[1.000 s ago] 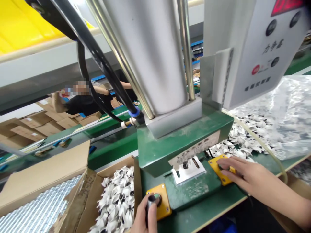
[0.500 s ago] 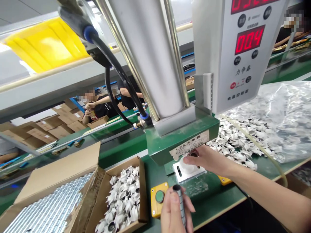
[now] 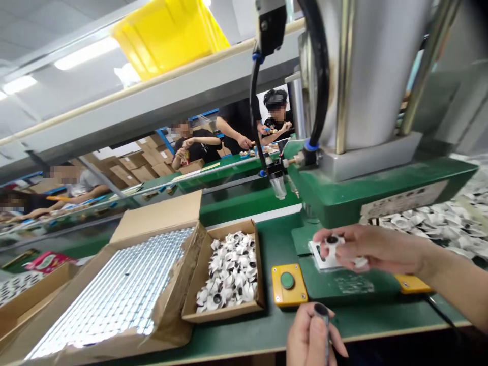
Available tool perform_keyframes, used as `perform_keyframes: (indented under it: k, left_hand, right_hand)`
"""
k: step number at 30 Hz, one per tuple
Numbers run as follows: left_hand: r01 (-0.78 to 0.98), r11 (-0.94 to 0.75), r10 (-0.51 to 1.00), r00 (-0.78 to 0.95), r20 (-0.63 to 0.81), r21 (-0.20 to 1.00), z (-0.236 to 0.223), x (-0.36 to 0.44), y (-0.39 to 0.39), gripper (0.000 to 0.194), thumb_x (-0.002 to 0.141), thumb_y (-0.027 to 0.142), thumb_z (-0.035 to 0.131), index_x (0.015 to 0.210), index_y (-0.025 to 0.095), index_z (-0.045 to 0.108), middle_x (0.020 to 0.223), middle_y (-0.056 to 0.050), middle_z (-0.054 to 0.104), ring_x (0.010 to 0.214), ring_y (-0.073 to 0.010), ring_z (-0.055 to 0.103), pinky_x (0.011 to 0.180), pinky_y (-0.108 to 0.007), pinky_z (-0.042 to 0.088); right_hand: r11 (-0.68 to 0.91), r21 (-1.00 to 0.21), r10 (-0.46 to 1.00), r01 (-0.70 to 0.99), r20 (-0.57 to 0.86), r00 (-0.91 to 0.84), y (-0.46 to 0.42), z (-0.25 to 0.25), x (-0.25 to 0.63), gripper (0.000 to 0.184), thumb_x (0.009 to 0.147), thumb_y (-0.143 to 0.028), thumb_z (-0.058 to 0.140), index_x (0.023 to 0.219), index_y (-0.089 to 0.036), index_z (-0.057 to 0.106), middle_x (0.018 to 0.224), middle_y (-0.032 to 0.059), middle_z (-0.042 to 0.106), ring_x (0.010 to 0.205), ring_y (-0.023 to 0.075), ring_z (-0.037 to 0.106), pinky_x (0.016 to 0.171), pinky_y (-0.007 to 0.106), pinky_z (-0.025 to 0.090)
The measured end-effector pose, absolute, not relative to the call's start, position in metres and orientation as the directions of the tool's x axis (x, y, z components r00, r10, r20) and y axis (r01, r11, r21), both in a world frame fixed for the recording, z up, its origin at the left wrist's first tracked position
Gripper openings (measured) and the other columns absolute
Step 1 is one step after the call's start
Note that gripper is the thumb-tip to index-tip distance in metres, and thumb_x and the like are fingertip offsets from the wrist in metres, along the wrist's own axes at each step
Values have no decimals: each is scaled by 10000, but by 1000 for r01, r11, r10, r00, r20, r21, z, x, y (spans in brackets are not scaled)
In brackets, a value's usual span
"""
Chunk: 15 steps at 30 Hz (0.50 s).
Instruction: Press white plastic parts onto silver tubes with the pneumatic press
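Observation:
My left hand (image 3: 308, 338) is closed around a short grey metal tube (image 3: 322, 311) near the bench's front edge, its dark open end facing up. My right hand (image 3: 375, 250) grips a small white plastic fitting (image 3: 335, 248) with a dark round hole, just in front of the press head. Beneath those fingers lies a white slotted plate (image 3: 318, 258) on the green press base (image 3: 353, 287); whether the fitting touches it I cannot tell. Above rises the green press head (image 3: 343, 195) with its metal cylinder (image 3: 385, 76).
A yellow box with a green button (image 3: 287, 280) sits left of the base. Further left stand a carton of white fittings (image 3: 229, 274) and a carton of shiny metal tubes (image 3: 125, 284). More fittings (image 3: 430, 226) lie behind the press. Several people work across the line.
The view has swung left, bringing the cartons further in. My right hand has drawn the white fitting out from under the press head. My left hand still holds the tube.

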<state>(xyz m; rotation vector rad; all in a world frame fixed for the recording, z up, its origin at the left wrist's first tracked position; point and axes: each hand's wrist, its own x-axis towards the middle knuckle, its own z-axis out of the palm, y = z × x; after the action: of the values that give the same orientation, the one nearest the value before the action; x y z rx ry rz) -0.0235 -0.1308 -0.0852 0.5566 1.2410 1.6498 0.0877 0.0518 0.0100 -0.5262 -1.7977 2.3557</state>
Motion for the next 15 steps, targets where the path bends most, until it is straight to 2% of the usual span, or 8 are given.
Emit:
perform_keyframes:
  k: [2,5,6,9,12,15]
  left_hand:
    - [-407,-24,894,-418,-163,913,-90,-25,-133,488,750,651,559,781,164,570,453,-7,580,289,-3,217,330,-179,84]
    - [-402,-10,903,-397,-164,916,-98,-26,-134,500,757,656,543,798,159,574,460,-6,583,286,-3,233,326,-178,80]
    - [-408,-2,903,-392,-174,913,-99,-26,-134,504,757,660,539,802,158,573,464,-3,581,284,-2,232,322,-175,79]
    - [-420,12,895,-400,-197,907,-101,-28,-134,522,753,674,526,821,158,566,473,9,571,276,6,218,312,-170,69]
    - [-415,28,876,-429,-223,910,-99,-32,-136,548,726,691,542,844,157,579,481,7,571,272,7,222,316,-167,68]
    - [-410,36,838,-484,-251,911,-97,-37,-138,537,700,669,596,851,154,612,465,0,561,292,-12,261,336,-161,100]
  right_hand:
    - [-360,-915,195,181,-264,-945,38,9,66,331,747,-290,696,1060,-215,621,989,55,609,569,70,471,452,182,316]
    - [-358,-919,220,163,-253,-942,13,9,14,433,765,-257,673,1177,-188,558,982,73,620,657,90,549,479,161,385]
    - [-337,-929,250,153,-245,-937,6,11,-6,452,787,-256,647,1217,-186,525,975,75,626,692,102,578,510,168,428]
    - [-144,-979,338,142,-184,-923,-6,16,-49,506,880,-305,518,1356,-187,394,1170,132,584,926,175,614,652,264,525]
    - [31,-991,438,134,-107,-892,-5,18,-50,494,858,-310,555,1329,-195,455,1257,134,547,1017,216,589,757,312,514]
    - [191,-979,509,66,42,-860,-5,16,-4,292,848,-266,568,1134,-234,617,1081,41,659,950,181,614,806,273,480]
